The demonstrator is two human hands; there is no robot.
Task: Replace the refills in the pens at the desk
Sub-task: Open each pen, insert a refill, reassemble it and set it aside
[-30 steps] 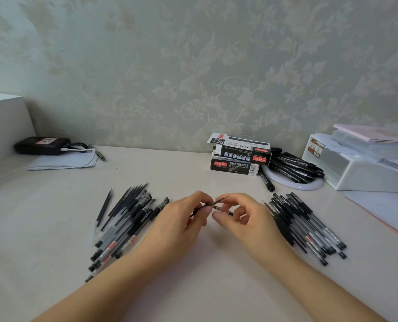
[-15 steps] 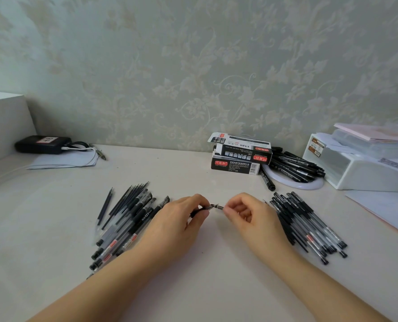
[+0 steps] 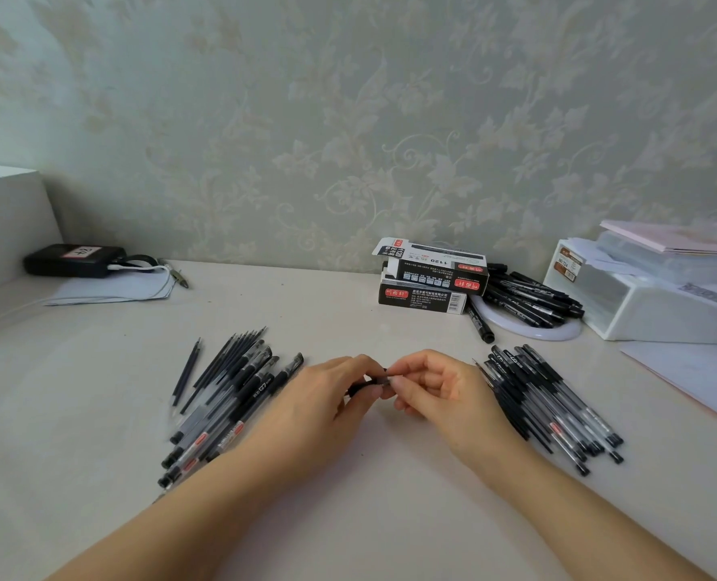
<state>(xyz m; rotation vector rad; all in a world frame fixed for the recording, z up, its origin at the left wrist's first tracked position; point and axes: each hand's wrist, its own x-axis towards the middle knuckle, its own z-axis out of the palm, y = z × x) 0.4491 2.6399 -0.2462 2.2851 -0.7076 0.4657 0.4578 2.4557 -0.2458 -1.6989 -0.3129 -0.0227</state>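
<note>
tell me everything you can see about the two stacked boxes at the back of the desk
The stacked boxes look like thin printed cardboard, black and white with red label patches and small print. The upper one lies a little askew on the lower, and its end flap at the left stands open; "1120" reads upside down on it. They sit on the desk near the wall. A heap of black markers lies right beside them on the right; whether it touches them cannot be told. Neither hand touches them.

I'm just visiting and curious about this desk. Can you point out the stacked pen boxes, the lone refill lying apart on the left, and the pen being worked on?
Pen boxes (image 3: pixel 421 297): head view, front face of lower box.
Lone refill (image 3: pixel 186 371): head view, mid-shaft.
Pen (image 3: pixel 359 387): head view, dark barrel between the hands.
</note>
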